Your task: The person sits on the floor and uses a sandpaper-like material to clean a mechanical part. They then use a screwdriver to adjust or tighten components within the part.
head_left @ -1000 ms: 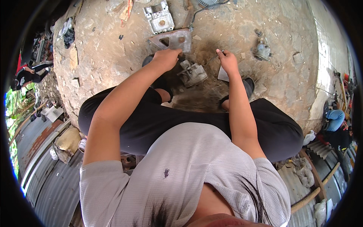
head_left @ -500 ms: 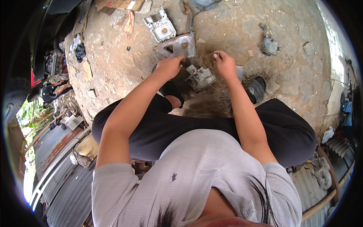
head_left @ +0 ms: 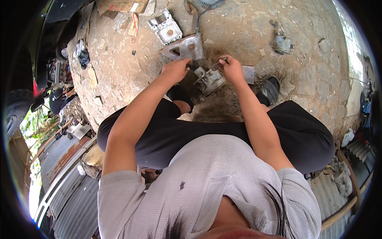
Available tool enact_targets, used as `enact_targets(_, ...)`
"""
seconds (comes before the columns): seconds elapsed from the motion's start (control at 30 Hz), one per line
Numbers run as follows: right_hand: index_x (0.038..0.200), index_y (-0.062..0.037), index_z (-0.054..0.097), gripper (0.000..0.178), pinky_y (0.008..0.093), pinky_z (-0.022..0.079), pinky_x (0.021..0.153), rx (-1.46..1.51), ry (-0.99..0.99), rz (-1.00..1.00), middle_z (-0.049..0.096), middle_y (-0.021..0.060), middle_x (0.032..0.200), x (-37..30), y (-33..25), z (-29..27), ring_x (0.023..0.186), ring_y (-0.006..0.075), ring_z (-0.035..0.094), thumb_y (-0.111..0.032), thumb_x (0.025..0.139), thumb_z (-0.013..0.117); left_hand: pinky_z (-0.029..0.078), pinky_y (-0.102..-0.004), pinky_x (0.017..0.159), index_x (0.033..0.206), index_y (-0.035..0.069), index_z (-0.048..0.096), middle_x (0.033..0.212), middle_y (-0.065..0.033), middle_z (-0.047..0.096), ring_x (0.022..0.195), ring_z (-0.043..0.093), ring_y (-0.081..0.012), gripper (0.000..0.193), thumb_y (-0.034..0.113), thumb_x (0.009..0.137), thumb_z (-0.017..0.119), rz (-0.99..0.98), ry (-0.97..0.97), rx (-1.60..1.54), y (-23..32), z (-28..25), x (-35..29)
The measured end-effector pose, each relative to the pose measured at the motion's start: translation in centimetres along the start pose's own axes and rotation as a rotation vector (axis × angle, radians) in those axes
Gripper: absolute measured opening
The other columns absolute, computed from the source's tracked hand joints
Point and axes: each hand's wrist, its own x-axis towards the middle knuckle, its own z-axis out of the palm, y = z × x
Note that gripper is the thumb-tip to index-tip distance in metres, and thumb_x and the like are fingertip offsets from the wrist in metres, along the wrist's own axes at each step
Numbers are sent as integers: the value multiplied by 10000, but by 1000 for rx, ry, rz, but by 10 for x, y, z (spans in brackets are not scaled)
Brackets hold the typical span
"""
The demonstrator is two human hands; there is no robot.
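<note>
A grey cast-metal housing (head_left: 211, 81) sits on the ground between my feet, with blocky raised parts. My right hand (head_left: 232, 69) is closed at its upper right edge, pinching a thin metal rod-like tool (head_left: 218, 62) that points left over the housing; its exact kind is too small to make out. To the left, my left hand (head_left: 175, 71) has its fingers curled down beside the housing. What those fingers hold, if anything, is hidden. Just beyond them lies a flat, rusty metal bracket (head_left: 191, 47) with a triangular opening.
Another silvery metal casting (head_left: 166, 30) lies past the bracket. A small grey cylindrical part (head_left: 282, 44) stands farther right on the stony ground. Near my right shoe (head_left: 272, 89) is a pale flat piece (head_left: 248, 74). A cardboard piece (head_left: 123, 5) lies at the far edge.
My right hand has shifted slightly left and turned, bringing the thin tool into sight over the housing. My left hand stays in nearly the same place.
</note>
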Motion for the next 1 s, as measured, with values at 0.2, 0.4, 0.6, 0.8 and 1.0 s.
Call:
enact_targets(0.2,1101,-82,764,144,402,562,772,-442,239,-353,771,173,916,-12,-33,6,829,350,747,-179,1001,725,573,-520,912,1324,203,630,1182,-132,755,1142,708,-364,290,247,1038,624,-22,-4,4,4,-2,-7)
enact_targets(0.4,1102,-67,763,135,372,547,756,149,-112,-74,757,164,862,5,-1,6,751,282,680,-144,995,733,569,-517,923,1324,199,627,1157,-153,758,1124,712,-381,304,269,1028,646,17,24,-14,0,0,-3)
enact_targets(0.6,1110,-27,752,133,346,544,769,-366,131,-71,761,74,877,-7,-45,-7,800,120,656,-116,1017,719,570,-509,919,1306,192,629,1145,-136,758,1123,711,-370,286,258,1029,646,13,35,-27,-10,8,-8)
enact_targets(0.8,1131,-41,753,147,353,550,775,146,-13,35,771,149,906,3,-5,6,805,216,708,-131,1020,721,572,-509,919,1301,196,631,1160,-122,759,1133,713,-358,276,255,1031,640,42,21,-32,-4,4,0)
enact_targets(1.0,1135,-39,758,148,323,556,792,-322,150,-92,797,67,952,0,-34,-1,818,160,699,-139,1040,706,573,-514,915,1284,195,638,1167,-116,759,1139,713,-352,258,256,1033,634,12,11,-42,-5,2,-7)
